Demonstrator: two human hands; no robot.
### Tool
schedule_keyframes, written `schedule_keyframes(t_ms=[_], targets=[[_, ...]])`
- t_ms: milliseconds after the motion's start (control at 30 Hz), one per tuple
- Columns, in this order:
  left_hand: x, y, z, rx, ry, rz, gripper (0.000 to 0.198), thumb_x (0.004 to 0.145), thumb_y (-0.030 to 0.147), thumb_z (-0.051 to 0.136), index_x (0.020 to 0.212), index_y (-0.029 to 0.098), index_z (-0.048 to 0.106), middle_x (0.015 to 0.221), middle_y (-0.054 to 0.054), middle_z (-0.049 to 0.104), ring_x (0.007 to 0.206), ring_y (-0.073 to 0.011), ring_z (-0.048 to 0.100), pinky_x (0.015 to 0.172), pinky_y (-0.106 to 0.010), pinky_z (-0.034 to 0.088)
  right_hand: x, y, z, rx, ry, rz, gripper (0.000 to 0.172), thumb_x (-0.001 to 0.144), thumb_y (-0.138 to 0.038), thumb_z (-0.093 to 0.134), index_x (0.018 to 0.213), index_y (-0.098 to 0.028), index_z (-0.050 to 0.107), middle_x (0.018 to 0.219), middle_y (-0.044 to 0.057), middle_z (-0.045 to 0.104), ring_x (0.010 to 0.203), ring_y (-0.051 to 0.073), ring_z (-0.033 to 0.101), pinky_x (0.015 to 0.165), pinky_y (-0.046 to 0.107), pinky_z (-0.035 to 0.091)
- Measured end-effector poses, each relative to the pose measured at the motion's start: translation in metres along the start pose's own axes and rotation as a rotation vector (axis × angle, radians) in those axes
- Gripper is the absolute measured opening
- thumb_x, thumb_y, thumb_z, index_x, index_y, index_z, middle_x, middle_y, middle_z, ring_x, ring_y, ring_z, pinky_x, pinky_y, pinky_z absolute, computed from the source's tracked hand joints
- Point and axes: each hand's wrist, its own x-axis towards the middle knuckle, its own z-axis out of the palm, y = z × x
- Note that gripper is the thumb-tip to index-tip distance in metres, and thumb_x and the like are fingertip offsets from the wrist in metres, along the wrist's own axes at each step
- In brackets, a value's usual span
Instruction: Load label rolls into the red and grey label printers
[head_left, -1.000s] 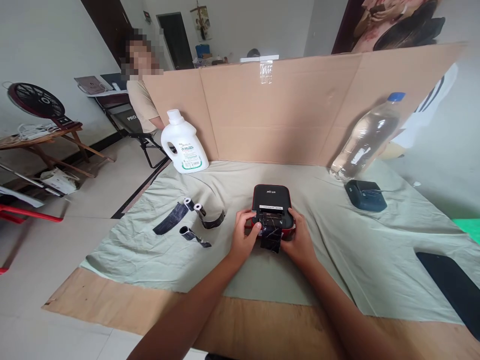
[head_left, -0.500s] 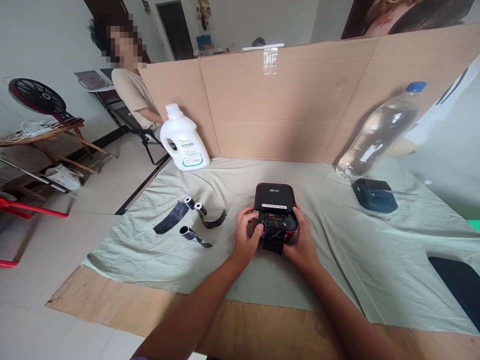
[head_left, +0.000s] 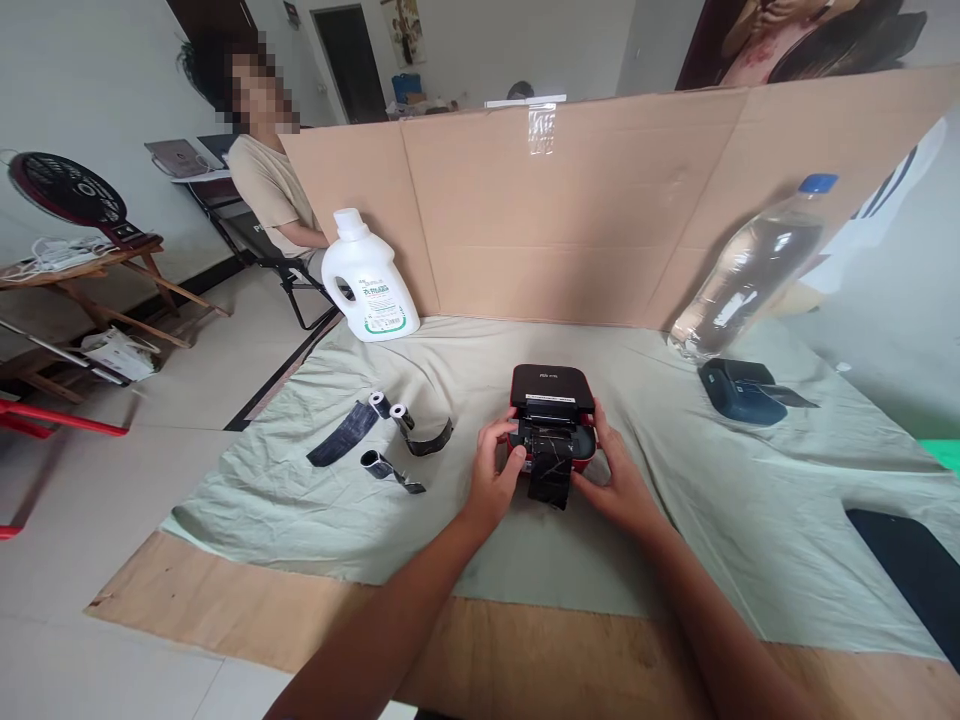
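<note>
A black label printer with red sides [head_left: 553, 385] stands on the green cloth, its lid partly raised at the back. A black, light-veined strip [head_left: 550, 482] comes from its front opening and hangs down over the front. My left hand [head_left: 495, 470] grips the printer's left side, with the fingers on the upper edge and the thumb at the front corner. Along the right side, my right hand [head_left: 616, 478] holds the printer between fingers and thumb. To the left lie several partly unrolled dark rolls: one roll [head_left: 351, 430], a second roll [head_left: 424, 435] and a third roll [head_left: 391, 472].
A white jug [head_left: 371, 285] and a large clear bottle [head_left: 754, 270] stand by the cardboard screen [head_left: 547, 220]. On the right lie a small dark device [head_left: 739, 390] with a strip and a black phone-like slab [head_left: 911, 570]. A person [head_left: 270, 190] sits behind, at left.
The printer's lid is tilted up slightly more. My right thumb has shifted a little to the right, off the strip's edge. My left hand keeps its place. The view has turned slightly.
</note>
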Motion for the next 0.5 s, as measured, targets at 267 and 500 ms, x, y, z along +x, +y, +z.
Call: schedule_keyframes(t_ms=[267,500], targets=[[0.001,0.005,-0.001,-0.001,0.005,-0.024,0.025,0.097,0.035,0.053,0.119,0.023,0.056,0.150,-0.011,0.050,0.138,-0.0253,0.048,0.114,-0.045,0.041,0.039,0.003,-0.035,0.166,-0.067,0.097,0.078,0.094,-0.044,0.055,0.161,-0.038,0.015,0.166,0.005,0.029,0.141,0.029,0.045,0.106,0.050,0.049],[0.001,0.005,-0.001,-0.019,-0.004,-0.028,0.024,0.098,0.032,0.052,0.120,0.023,0.055,0.150,-0.012,0.050,0.137,-0.0256,0.050,0.111,-0.045,0.043,0.077,-0.003,-0.030,0.168,0.010,0.199,0.056,0.094,-0.038,0.051,0.149,-0.029,0.047,0.134,0.006,0.067,0.114,0.025,0.062,0.094,0.046,0.054]])
